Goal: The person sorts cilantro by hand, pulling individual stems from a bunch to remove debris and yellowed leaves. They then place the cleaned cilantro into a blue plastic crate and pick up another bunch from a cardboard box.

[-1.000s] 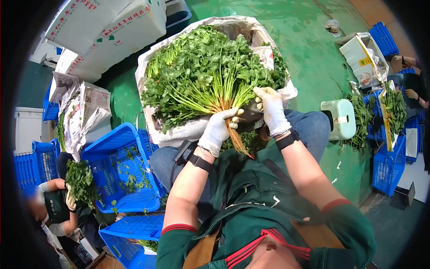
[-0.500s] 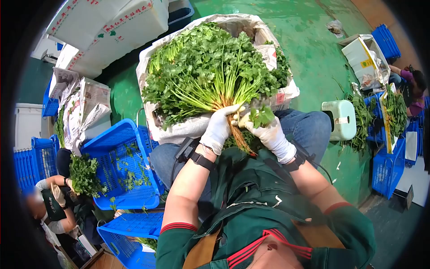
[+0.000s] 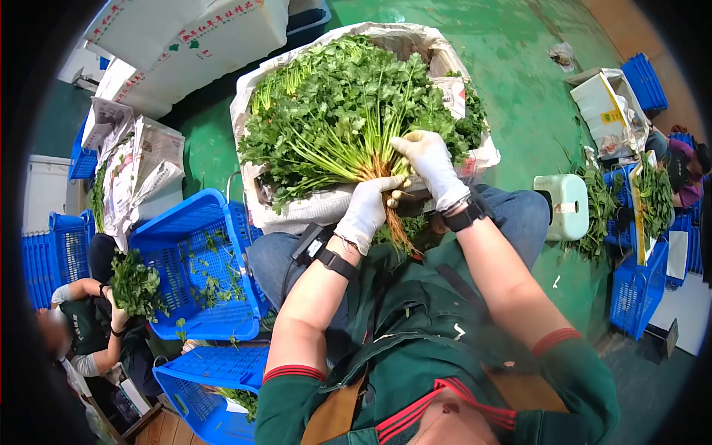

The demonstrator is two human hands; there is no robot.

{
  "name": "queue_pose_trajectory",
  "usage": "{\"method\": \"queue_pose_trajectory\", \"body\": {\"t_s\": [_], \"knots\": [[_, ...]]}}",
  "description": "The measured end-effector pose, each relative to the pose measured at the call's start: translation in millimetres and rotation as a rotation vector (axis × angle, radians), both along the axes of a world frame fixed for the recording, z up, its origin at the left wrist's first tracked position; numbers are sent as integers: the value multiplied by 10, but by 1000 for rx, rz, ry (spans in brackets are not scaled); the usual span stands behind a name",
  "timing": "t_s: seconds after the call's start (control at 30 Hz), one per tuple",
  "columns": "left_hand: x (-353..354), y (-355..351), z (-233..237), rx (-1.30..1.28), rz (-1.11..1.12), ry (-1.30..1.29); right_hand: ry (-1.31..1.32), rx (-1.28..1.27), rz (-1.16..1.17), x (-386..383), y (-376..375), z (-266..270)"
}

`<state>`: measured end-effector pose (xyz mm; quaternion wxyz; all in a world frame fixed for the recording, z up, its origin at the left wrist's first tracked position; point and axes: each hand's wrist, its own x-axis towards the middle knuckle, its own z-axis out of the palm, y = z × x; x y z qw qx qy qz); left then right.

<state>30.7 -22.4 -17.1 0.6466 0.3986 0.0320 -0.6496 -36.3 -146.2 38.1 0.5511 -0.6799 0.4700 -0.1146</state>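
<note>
My left hand (image 3: 365, 211), in a white glove, is wrapped around the base of a bunch of rooted leafy greens (image 3: 371, 152) that look like coriander. Brown roots (image 3: 397, 228) hang below its fingers, and the stems fan out away from me. My right hand (image 3: 430, 163), also gloved, has its fingers curled in against the stems on the bunch's right side. Exactly what its fingertips pinch is partly hidden. Beneath and beyond the bunch, more greens (image 3: 311, 93) fill a container lined with white sacking (image 3: 243, 111) in front of my knees.
Blue crates (image 3: 196, 315) stand at my left, one with loose leaves. A co-worker (image 3: 89, 326) there handles greens. To the right are a pale green stool (image 3: 561, 208), a pile of greens (image 3: 593, 211) and another person (image 3: 678, 167). White boxes (image 3: 215, 48) stand at the back left.
My right hand has moved up and forward, from beside the roots to the stems. The leafy sprig at its fingers no longer shows there. My left hand keeps its grip.
</note>
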Motion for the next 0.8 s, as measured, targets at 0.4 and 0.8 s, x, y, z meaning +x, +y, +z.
{"method": "queue_pose_trajectory", "body": {"t_s": [0.4, 0.8], "knots": [[4, -32, 24, -35, 52, 6, 17, -179, -91, 154, -25, -137], [45, -37, 48, -79, 104, 183, -71, -900, 157, -144, 434, -59]]}}
